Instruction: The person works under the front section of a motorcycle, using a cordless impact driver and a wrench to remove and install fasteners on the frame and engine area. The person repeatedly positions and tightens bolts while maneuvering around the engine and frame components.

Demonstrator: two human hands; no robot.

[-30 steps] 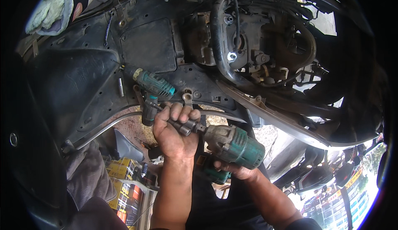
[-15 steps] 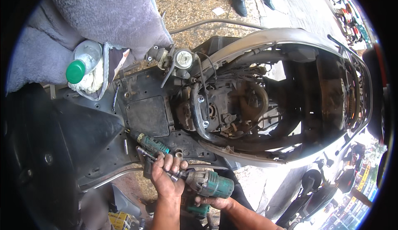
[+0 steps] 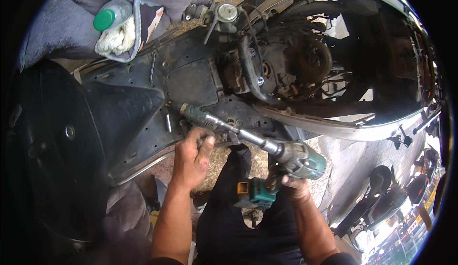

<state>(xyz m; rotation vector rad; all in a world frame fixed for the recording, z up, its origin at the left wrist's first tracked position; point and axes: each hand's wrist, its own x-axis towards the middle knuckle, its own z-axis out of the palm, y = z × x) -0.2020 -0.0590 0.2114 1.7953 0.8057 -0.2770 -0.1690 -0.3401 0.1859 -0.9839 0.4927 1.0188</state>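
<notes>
My right hand (image 3: 295, 187) grips the handle of a green cordless impact wrench (image 3: 307, 161), whose battery hangs below. From its nose a long chrome extension (image 3: 245, 135) points up and left across the footboard's near edge. My left hand (image 3: 191, 161) is left of the extension, apart from it, fingers curled in and thumb against them. What lies between those fingers, if anything, I cannot make out. Beyond this hand, a second green tool (image 3: 194, 115) rests on the black scooter footboard (image 3: 191, 83). A small chrome socket (image 3: 168, 122) lies beside it.
The stripped scooter frame (image 3: 329, 130) with its exposed engine (image 3: 286, 74) fills the right. A slim metal tool (image 3: 152, 69) lies farther back on the footboard. A green-capped bottle (image 3: 117, 14) stands by a grey towel (image 3: 76, 21). Parked scooters (image 3: 381, 198) are at the lower right.
My left hand has come off the shaft at the wrench's nose. The impact wrench has moved right and up, its long extension now in full view. The head view has shifted down.
</notes>
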